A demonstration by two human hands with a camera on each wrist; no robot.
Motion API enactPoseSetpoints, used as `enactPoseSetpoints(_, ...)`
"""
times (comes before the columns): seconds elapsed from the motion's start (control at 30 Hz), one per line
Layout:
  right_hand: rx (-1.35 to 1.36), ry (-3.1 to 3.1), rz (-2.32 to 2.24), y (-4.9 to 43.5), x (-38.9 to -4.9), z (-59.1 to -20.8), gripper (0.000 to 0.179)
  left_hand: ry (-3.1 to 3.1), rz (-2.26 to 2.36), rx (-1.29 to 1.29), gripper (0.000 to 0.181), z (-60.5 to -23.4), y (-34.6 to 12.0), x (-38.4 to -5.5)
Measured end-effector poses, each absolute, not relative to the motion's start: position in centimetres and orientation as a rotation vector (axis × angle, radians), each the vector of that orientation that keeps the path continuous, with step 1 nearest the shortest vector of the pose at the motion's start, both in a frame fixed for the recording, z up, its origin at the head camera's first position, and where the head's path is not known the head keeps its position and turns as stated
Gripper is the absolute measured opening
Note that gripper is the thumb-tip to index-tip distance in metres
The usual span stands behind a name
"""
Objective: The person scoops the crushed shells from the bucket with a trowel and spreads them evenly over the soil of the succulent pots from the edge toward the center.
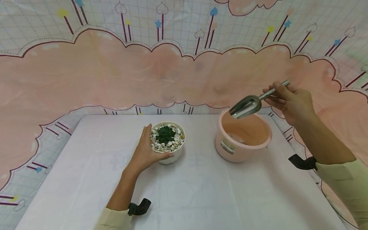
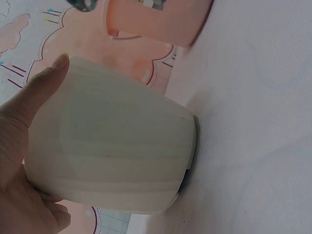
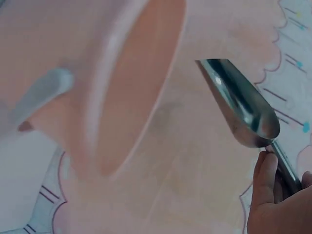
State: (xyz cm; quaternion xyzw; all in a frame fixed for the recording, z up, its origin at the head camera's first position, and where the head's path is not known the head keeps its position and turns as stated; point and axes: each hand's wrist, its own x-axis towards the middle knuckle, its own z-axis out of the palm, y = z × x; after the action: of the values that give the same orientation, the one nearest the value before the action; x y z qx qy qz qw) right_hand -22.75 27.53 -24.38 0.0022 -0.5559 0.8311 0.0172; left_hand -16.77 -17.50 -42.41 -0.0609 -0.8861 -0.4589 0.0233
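My left hand [image 1: 143, 155] grips a small white plant pot [image 1: 177, 154] by its side, thumb and fingers spread around the rim. In the pot, a dark green succulent [image 1: 165, 134] is ringed by pale pebbles [image 1: 164, 147]. The left wrist view shows the pot's smooth wall [image 2: 117, 136] and its base at the white surface. With the fingers of my right hand [image 1: 296, 103], I hold a metal scoop [image 1: 248, 106] by its handle. Its bowl hangs tilted over a pink bucket [image 1: 242, 155], and looks empty in the right wrist view.
The bucket stands right of the pot and has a label [image 1: 227, 146] on its front; a few small bits lie inside it. Both stand on a white-covered table [image 1: 184, 195]. A patterned cloth backdrop [image 1: 120, 80] rises behind the table.
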Motion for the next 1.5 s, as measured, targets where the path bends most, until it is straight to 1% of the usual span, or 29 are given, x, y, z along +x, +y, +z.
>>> enactPoseSetpoints(0.1, 0.041, -1.891, 2.413, 27.7, -22.7, -25.6, 0.022, -2.745, -1.408, -0.187, 0.141, -42.5, -17.6, -16.8)
enactPoseSetpoints(0.23, 0.139, -2.080, 2.145, 27.2, -22.9, -27.4, 0.017, -2.747, -1.399, -0.187, 0.141, -42.4, -17.6, -16.8)
enactPoseSetpoints(0.33, 0.193, -2.219, 1.973, 26.7, -23.1, -28.8, 0.018, -2.748, -1.399, -0.185, 0.141, -42.4, -17.6, -16.8)
enactPoseSetpoints(0.5, 0.197, -2.481, 1.731, 25.8, -23.3, -31.0, 0.035, -2.743, -1.396, -0.181, 0.141, -42.2, -17.5, -16.8)
enactPoseSetpoints(0.6, 0.163, -2.581, 1.679, 25.6, -23.3, -32.0, 0.044, -2.739, -1.395, -0.186, 0.140, -42.1, -17.4, -16.8)
enactPoseSetpoints(0.77, 0.125, -2.716, 1.663, 25.4, -23.5, -33.2, 0.046, -2.750, -1.370, -0.195, 0.139, -42.1, -17.4, -16.8)
enactPoseSetpoints(1.0, 0.103, -2.765, 1.690, 25.0, -24.1, -34.0, 0.049, -2.762, -1.272, -0.239, 0.140, -42.1, -17.6, -16.7)
enactPoseSetpoints(1.13, 0.094, -2.777, 1.729, 25.0, -24.7, -34.2, 0.045, -2.784, -1.151, -0.276, 0.143, -42.0, -17.8, -16.5)
enactPoseSetpoints(1.27, 0.075, -2.803, 1.786, 25.0, -25.1, -34.4, 0.036, -2.815, -0.998, -0.298, 0.142, -41.8, -18.0, -16.0)
enactPoseSetpoints(1.33, 0.061, -2.853, 1.760, 25.0, -25.3, -34.5, 0.031, -2.824, -0.931, -0.304, 0.137, -41.6, -18.1, -15.7)
enactPoseSetpoints(1.5, 0.015, -2.964, 1.652, 24.8, -25.7, -34.7, 0.023, -2.852, -0.794, -0.315, 0.118, -41.2, -18.1, -14.7)
